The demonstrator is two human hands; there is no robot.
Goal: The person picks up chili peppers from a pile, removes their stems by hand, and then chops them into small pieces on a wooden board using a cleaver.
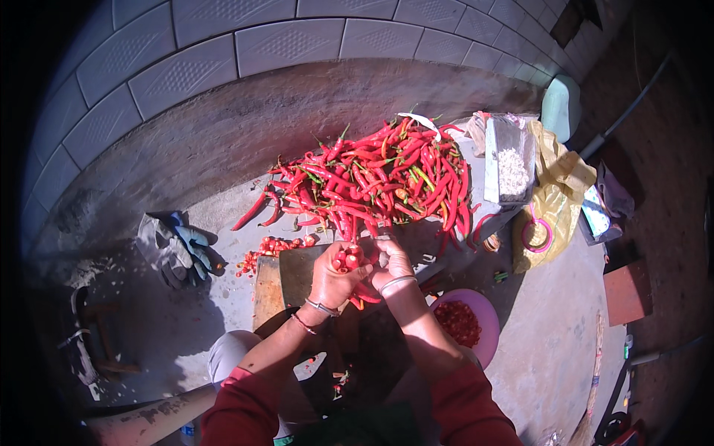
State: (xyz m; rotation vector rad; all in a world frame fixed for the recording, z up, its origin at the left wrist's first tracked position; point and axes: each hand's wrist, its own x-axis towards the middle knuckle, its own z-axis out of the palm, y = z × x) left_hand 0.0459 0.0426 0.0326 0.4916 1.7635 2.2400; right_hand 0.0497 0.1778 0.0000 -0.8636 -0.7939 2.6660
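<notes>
In my left hand is a bunch of red chili peppers, their pale, round cut ends facing up between my fingers. My right hand is close against the bunch, its fingers curled together; what they pinch, if anything, is hidden. Both hands are above a wooden board, just in front of a large heap of whole red chilies with a few green ones. Small cut chili pieces lie beyond the board's left end. Right of my right forearm, a pink basin holds chopped red chili.
Grey-blue gloves lie on the floor at left. To the right stand a box with white bits, a yellow sack bearing a pink ring, and a reddish block. A tiled wall rises behind the heap.
</notes>
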